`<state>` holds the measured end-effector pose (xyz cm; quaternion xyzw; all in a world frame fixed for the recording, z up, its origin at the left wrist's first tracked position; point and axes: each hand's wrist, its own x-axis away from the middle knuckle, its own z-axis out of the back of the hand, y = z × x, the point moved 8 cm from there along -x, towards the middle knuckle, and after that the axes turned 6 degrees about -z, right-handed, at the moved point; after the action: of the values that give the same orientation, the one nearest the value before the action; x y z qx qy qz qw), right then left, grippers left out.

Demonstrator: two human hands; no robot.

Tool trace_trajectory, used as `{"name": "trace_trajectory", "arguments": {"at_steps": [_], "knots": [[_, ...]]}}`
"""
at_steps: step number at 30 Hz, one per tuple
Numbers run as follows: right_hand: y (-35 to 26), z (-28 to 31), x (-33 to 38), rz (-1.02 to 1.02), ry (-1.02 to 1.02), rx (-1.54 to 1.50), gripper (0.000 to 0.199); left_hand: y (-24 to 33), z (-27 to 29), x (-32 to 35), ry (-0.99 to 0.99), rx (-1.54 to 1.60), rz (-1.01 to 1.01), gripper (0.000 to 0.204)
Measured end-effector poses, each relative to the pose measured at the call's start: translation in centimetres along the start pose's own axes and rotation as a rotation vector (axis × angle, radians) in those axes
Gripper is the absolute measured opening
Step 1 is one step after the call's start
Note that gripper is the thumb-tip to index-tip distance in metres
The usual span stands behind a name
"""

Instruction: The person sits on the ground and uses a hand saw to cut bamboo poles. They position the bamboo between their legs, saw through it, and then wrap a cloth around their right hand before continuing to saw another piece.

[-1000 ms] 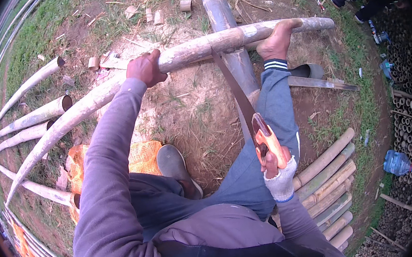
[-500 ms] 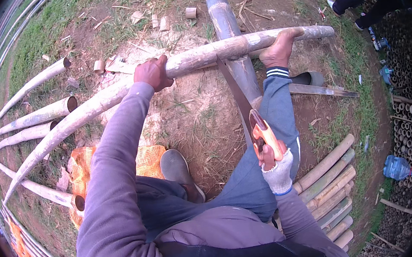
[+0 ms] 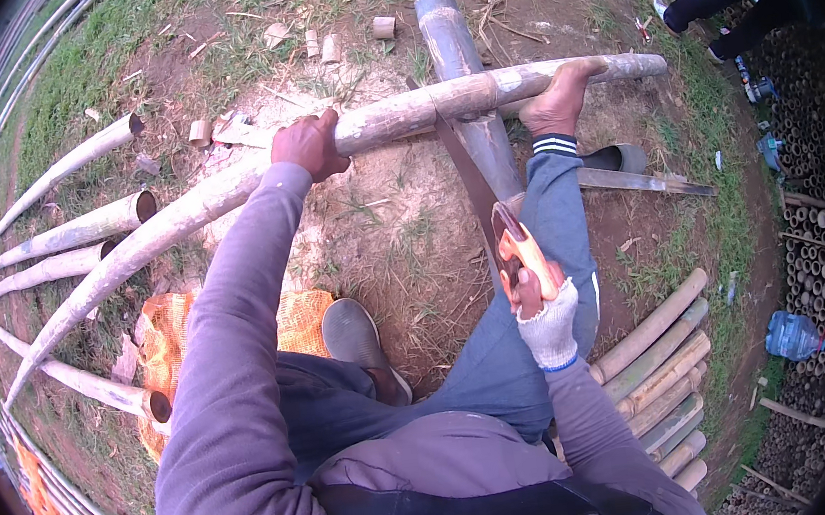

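Grassy ground (image 3: 56, 119) bears a log (image 3: 491, 144); across it, below its far end, lies a pole (image 3: 398, 118) gripped by the left hand (image 3: 309, 148). The right hand (image 3: 543, 302) clasps a saw (image 3: 471, 173), now pushed farther, tip past the pole: mid-stroke, apparently.

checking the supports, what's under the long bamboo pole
Under the long bamboo pole, a thick grey log crosses, showing on both sides; a paler piece peeks out by the bare foot. Whatever lies directly beneath is covered.

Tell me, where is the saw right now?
In the head view, the saw is just right of centre, its orange handle in the person's right hand and its blade at the long bamboo pole.
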<state>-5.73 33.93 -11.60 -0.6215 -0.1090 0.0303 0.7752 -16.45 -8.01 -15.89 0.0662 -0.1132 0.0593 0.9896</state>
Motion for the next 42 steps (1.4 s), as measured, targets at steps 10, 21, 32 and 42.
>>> {"name": "trace_trajectory", "arguments": {"at_steps": [10, 21, 32, 42], "knots": [[-0.8, -5.1, -15.6, 0.260, 0.175, 0.229, 0.034, 3.3, 0.6, -1.3, -0.062, -0.022, -0.026, 0.062], [0.1, -0.3, -3.7, 0.129, 0.114, 0.152, 0.025, 2.7, 0.0, -1.0, -0.038, -0.026, -0.033, 0.065], [-1.9, -2.1, -7.9, 0.074, 0.015, 0.105, 0.030, 6.8, -0.6, -5.6, -0.135, -0.076, -0.066, 0.073], [-6.3, 1.6, -1.3, 0.028, 0.068, 0.128, 0.029, 7.5, 0.4, -4.3, -0.012, -0.015, -0.154, 0.065]]}}
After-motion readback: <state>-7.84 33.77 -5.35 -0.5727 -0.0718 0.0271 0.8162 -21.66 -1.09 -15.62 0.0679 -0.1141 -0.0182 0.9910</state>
